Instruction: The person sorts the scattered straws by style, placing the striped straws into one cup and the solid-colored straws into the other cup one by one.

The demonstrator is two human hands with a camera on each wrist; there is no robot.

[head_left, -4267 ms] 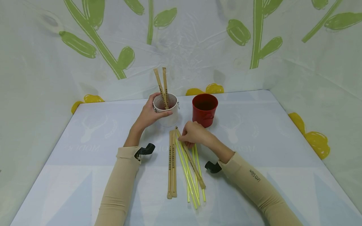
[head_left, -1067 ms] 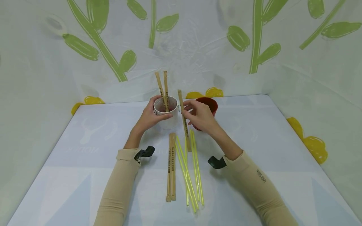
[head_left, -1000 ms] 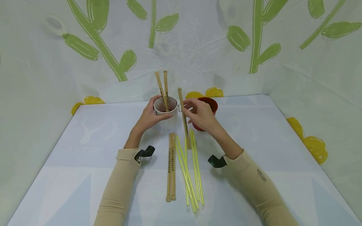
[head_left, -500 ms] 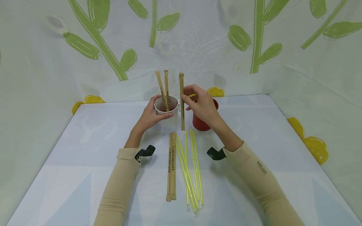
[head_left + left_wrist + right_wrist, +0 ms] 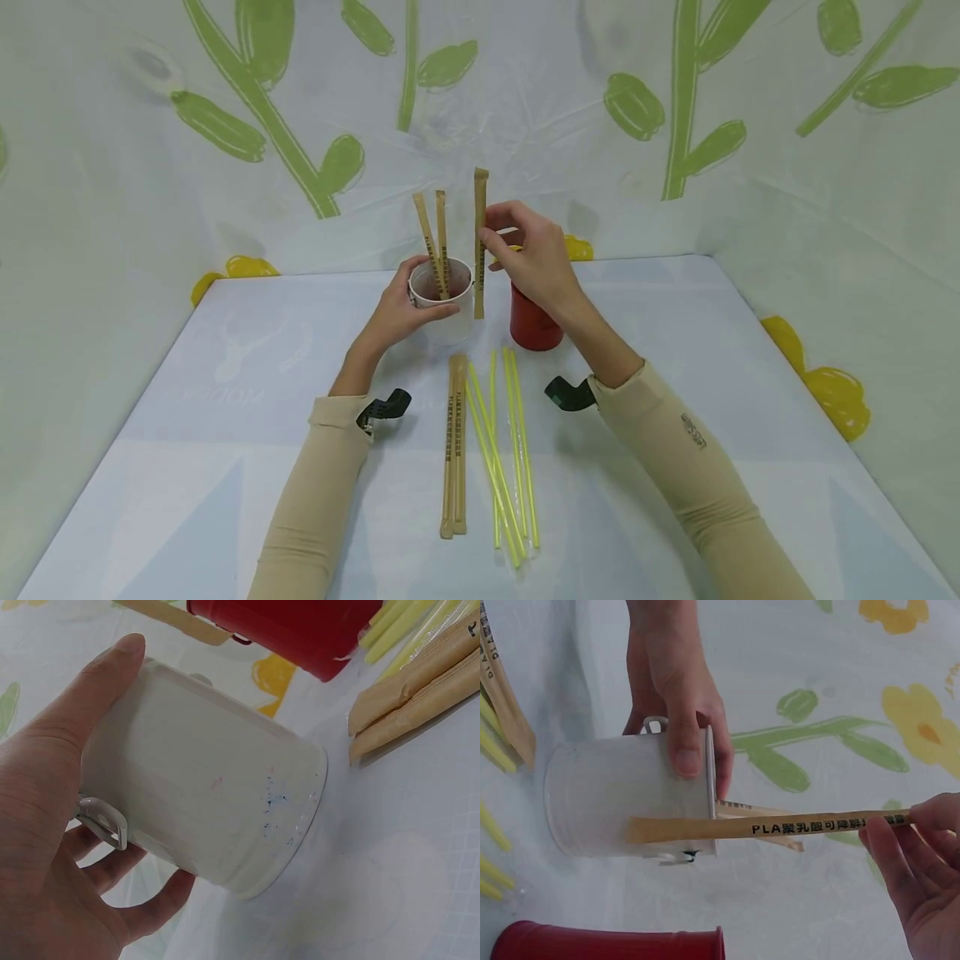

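In the head view my left hand [image 5: 397, 311] grips the small white bucket [image 5: 453, 328], thumb on the near side. Two paper-wrapped straws [image 5: 442, 225] lean inside and stick up past the rim. My right hand [image 5: 536, 254] pinches a third paper-wrapped straw [image 5: 480, 275] between thumb and fingers, holding it upright just right of the bucket. Its lower end is below rim height. In the right wrist view this wrapped straw [image 5: 802, 826] overlaps the bucket's side, its printed lettering showing. The left wrist view shows the bucket wall [image 5: 202, 772] with blue specks and a side handle [image 5: 103, 819].
A red bucket [image 5: 534, 325] stands right of the white one, partly hidden behind the right hand. On the table in front lie two more paper-wrapped straws [image 5: 454, 450] side by side. Several yellow straws [image 5: 498, 475] in clear wrappers lie next to them.
The right hand has picked the wrapped straw off the yellow straws, turned it upright and raised it beside the white bucket. The left hand keeps its grip on the bucket.
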